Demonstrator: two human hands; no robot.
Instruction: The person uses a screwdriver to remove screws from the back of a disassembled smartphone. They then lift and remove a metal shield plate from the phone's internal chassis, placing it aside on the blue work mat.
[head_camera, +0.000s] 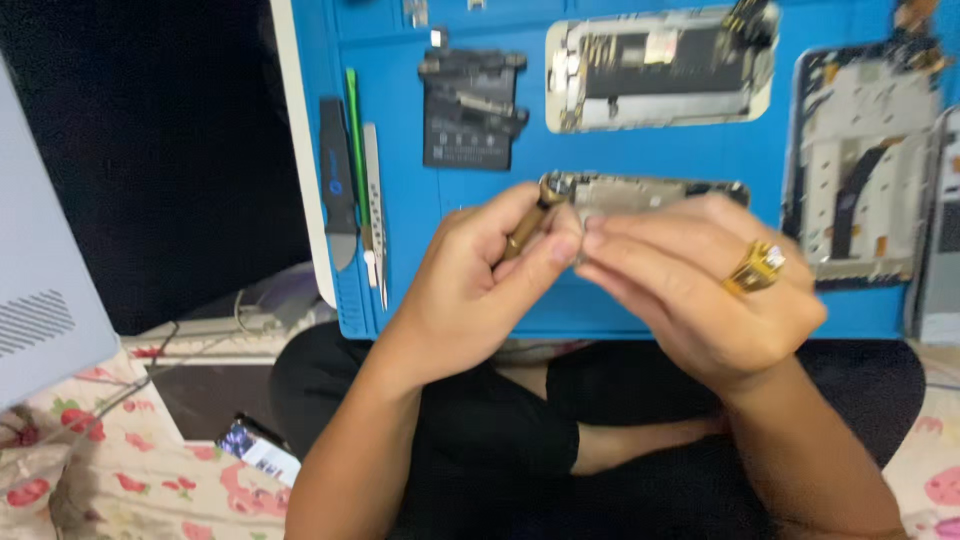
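My left hand (478, 285) grips a small gold-handled screwdriver (527, 226), its tip pointing up to the right. My right hand (700, 290), with a gold ring (756, 267) on one finger, pinches something tiny at the screwdriver's tip; the item itself is hidden by the fingertips. Both hands hover over the near edge of a blue repair mat (420, 190). Just behind the fingers lies an opened phone frame (640, 192) on the mat.
On the mat lie a black pry tool (338, 195), a green stick, metal tweezers (374, 200), a black battery part (470, 110), another opened phone (660, 68) and a phone chassis (860, 165) at right. A grey device (40, 260) stands at left; floral cloth (120, 470) lies below.
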